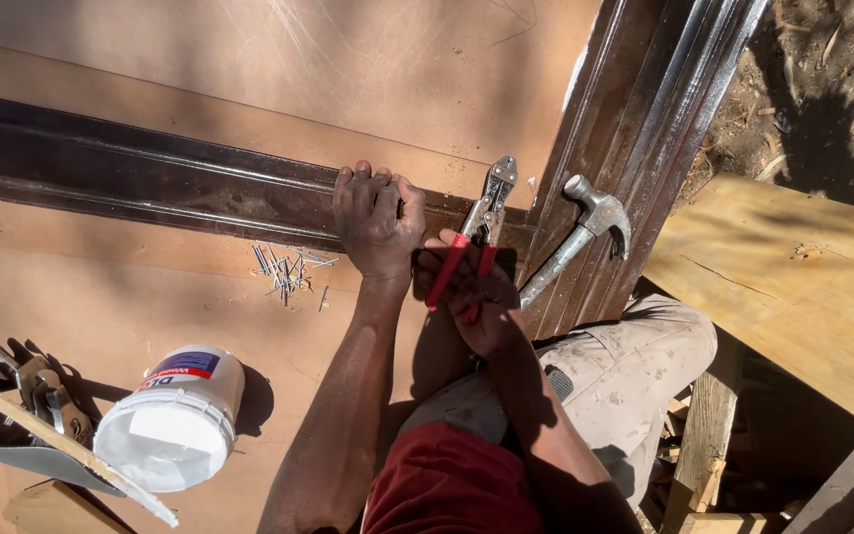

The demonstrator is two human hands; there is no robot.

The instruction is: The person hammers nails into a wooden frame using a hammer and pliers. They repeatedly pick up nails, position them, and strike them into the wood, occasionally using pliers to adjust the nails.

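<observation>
Left hand (378, 220) pressed palm-down on the dark moulded wood strip (150, 178), fingers curled over its far edge, gripping it against the brown hardboard panel (249, 59) beneath. Right hand (476, 297) just beside the left, almost touching it at the wrist, closed around the red handles of a pair of pincers (481, 222). Metal jaws of the pincers pointing away from the body, resting at the near edge of the strip, close to the corner where it meets a second dark moulded strip (644, 119) running at an angle to the right. Whether the jaws bite on anything: cannot tell.

Claw hammer (585, 232) lying just right of the right hand, head up on the angled strip, handle slanting back toward the knee (635, 346) in pale, dusty trousers. Small heap of loose nails (287, 269) on the panel just left of the left hand, below the strip. Further left and nearer the body, a white plastic tub (178, 420) with a coloured label, lying on its side with the open mouth toward the camera. Left of the tub, a hand saw (32, 455) and a metal tool, partly in shadow. Right of the right arm, beyond the knee, a pale wooden plank (793, 287) over bare earth.
</observation>
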